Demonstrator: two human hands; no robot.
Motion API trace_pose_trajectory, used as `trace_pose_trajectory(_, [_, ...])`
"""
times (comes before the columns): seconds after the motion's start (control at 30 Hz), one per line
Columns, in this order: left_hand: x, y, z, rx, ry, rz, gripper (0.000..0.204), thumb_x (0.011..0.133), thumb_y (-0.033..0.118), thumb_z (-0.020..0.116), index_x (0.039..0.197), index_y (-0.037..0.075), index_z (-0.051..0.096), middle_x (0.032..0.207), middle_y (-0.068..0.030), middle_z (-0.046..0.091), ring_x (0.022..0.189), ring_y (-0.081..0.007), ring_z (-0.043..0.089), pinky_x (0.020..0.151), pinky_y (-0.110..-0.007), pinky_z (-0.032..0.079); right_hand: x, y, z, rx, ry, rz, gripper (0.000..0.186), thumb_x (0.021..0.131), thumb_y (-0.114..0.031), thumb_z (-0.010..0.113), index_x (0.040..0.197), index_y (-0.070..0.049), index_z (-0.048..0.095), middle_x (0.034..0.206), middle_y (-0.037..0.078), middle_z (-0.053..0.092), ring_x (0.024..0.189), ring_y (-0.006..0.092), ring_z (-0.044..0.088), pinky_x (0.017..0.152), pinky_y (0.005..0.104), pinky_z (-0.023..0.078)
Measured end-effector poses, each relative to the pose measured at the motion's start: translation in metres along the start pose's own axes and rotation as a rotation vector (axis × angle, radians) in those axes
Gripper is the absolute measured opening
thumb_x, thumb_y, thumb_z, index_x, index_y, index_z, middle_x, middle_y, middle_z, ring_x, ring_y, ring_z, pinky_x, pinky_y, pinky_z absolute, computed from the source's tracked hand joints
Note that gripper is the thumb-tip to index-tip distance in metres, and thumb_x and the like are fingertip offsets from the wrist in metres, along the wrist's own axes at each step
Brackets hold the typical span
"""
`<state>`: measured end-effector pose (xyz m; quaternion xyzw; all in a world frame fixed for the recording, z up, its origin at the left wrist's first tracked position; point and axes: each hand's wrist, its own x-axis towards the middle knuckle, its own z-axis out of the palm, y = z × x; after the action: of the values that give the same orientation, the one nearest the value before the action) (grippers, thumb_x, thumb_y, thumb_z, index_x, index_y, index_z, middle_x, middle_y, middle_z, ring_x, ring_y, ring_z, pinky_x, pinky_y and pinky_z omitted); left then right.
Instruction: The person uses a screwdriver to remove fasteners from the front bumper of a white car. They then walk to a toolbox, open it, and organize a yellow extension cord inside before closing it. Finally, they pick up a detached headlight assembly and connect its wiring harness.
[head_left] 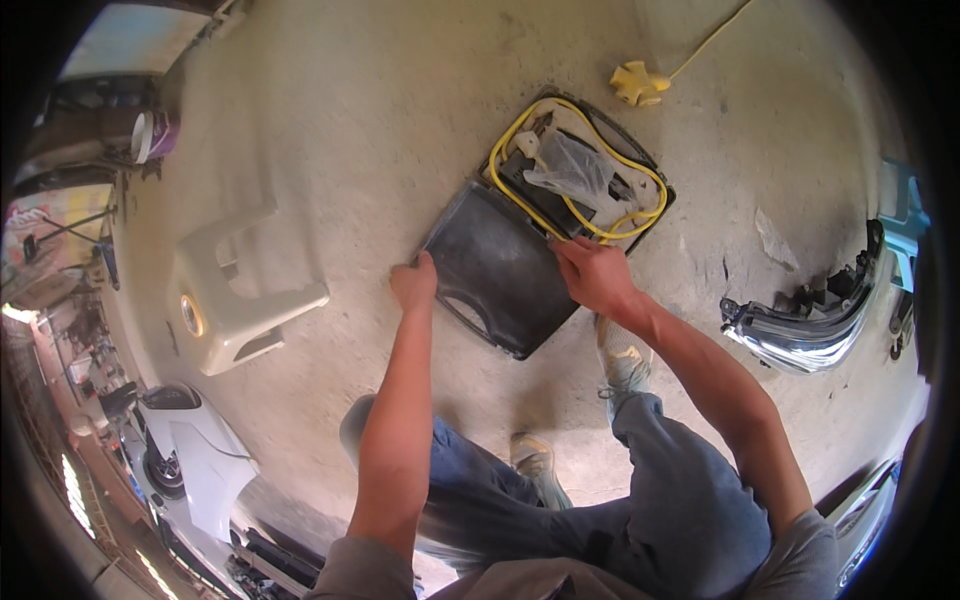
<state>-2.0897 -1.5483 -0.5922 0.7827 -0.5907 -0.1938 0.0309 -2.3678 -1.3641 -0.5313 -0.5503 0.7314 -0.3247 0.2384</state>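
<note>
A black plastic carrying case lies open on the floor, its lid [510,270] spread toward me and its filled half beyond. My left hand [412,282] is closed on the lid's left edge, thumb on top. A yellow cable [655,207] runs in a loop around the filled half. The fingers of my right hand [598,278] are closed on the cable at the near rim, close to the fold; their tips are partly hidden. Inside the loop, a clear plastic bag [570,165] rests over a black device [525,180].
Beyond the case sits a yellow multi-way socket [637,84] with its cord. A beige plastic stool [250,290] lies on its side at left. A vehicle headlight [805,325] is on the floor at right, near a light-blue stool [905,225]. My shoes [625,362] are close below the lid.
</note>
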Motion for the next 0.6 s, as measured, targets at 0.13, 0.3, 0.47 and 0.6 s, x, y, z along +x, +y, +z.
trace_pose_trajectory(0.13, [0.013,-0.02,-0.002,-0.283,-0.186,-0.047,0.045,0.086,0.033,0.077,0.111,-0.004,0.072,0.092,-0.0175,0.073,0.086,-0.0266,0.07,0.078,-0.038,0.055,-0.001,0.009,-0.015,0.049,0.008,0.0,0.02,0.09,-0.007,0.064,0.106,-0.009,0.075,0.089,0.013,0.07,0.078,0.0378,0.069,0.067,0.0462,0.056])
trace_pose_trajectory(0.3, [0.015,-0.011,-0.042,-0.235,-0.161,0.018,0.033,0.087,0.029,0.078,0.102,0.001,0.068,0.088,-0.0106,0.07,0.079,-0.0177,0.066,0.068,-0.034,0.053,-0.001,0.021,-0.039,0.119,0.104,0.025,0.02,0.092,-0.004,0.064,0.109,-0.006,0.074,0.089,0.016,0.07,0.078,0.0385,0.069,0.067,0.0425,0.055])
trace_pose_trajectory(0.47, [-0.017,0.047,-0.102,-0.397,-0.351,-0.006,0.037,0.094,0.033,0.073,0.111,0.001,0.062,0.1,-0.0111,0.071,0.088,-0.017,0.067,0.075,-0.034,0.055,-0.006,0.031,-0.069,0.119,0.12,0.188,0.019,0.095,-0.007,0.065,0.111,-0.005,0.073,0.096,0.017,0.072,0.084,0.039,0.07,0.072,0.0401,0.057])
trace_pose_trajectory(0.6, [-0.048,0.117,-0.141,-0.882,-0.505,0.134,0.053,0.104,0.045,0.058,0.132,0.0,0.059,0.116,-0.0145,0.067,0.099,-0.0203,0.067,0.085,-0.032,0.053,-0.014,0.058,-0.091,0.234,0.282,0.21,0.022,0.1,-0.006,0.062,0.119,-0.005,0.073,0.1,0.018,0.074,0.085,0.0244,0.073,0.078,0.0326,0.057])
